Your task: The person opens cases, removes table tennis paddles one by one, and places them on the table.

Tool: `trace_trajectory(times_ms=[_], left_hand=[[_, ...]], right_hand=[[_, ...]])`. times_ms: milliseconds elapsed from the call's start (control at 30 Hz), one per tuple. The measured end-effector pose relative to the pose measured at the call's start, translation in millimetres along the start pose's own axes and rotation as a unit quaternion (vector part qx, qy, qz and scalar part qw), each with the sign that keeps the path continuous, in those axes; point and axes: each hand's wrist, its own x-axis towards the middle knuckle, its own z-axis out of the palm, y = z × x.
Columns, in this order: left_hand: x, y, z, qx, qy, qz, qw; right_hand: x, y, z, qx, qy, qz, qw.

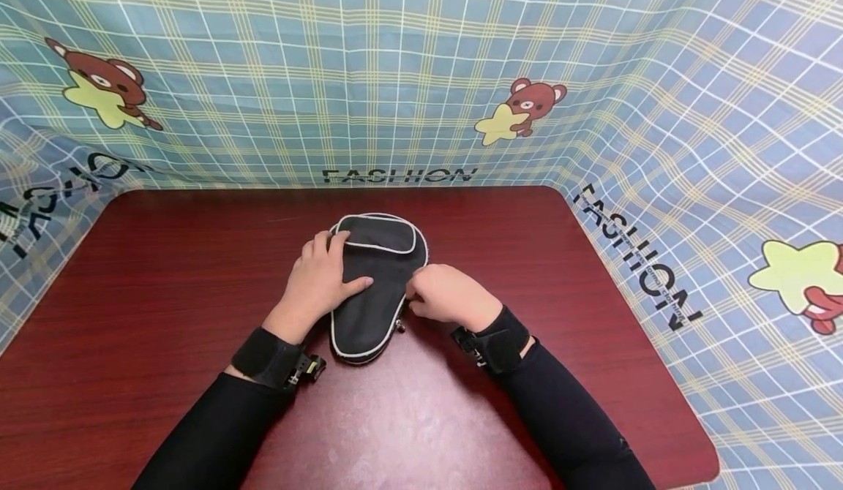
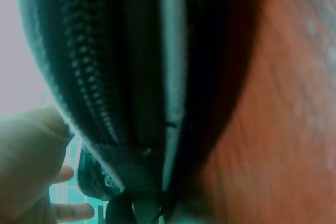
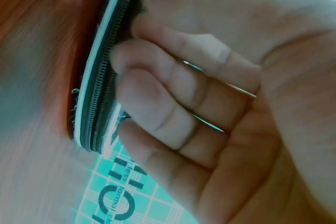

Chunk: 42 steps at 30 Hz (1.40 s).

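Observation:
A black table tennis bat case [image 1: 372, 285] with white piping and a front pocket [image 1: 378, 234] lies flat on the table, its narrow end toward me. My left hand [image 1: 315, 278] rests on its left side, fingers extended and thumb across the front. At the right edge, my right hand [image 1: 451, 296] has curled fingers, with thumb and index finger pinching at the zipper [image 3: 97, 95]; the fingertips mostly hide the zipper pull there. Below that hand, a small metal piece [image 1: 399, 325] hangs by the edge. The left wrist view shows zipper teeth [image 2: 86, 51] along the case's side.
The dark red table [image 1: 197, 256] has rounded corners. Plaid cloth [image 1: 395, 73] with bears and lettering hangs behind it and on both sides. Each wrist wears a black strap [image 1: 266, 358] with a small camera.

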Motion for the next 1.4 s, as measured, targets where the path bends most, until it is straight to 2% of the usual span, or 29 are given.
trace_trajectory(times_ms=[233,333,533,867,1167,1400], left_hand=[[4.1,-2.6,0.3,-0.023,-0.054,0.018,0.9981],[5.5,-2.3,-0.8,-0.038,-0.072,0.025,0.9963],[7.6,-2.2,-1.3,-0.051,-0.099,0.041,0.9929],[6.6,-3.1,-0.2,-0.037,-0.082,0.062,0.9941],[3.6,2.8,-1.6,0.004,-0.086,0.030,0.9959],[-0.2,5.6,-2.0,0.019,-0.085,0.017,0.9960]], right_hand=[[2.6,-1.3,-0.6,-0.023,0.047,0.001,0.999],[4.1,-2.5,1.3,-0.017,0.064,-0.001,0.998],[6.6,-7.5,7.9,-0.028,0.060,-0.008,0.998],[7.2,-11.1,11.9,-0.043,0.046,0.014,0.998],[7.7,-8.0,12.7,-0.031,0.047,0.035,0.998],[9.0,-5.4,13.1,-0.020,0.048,0.044,0.998]])
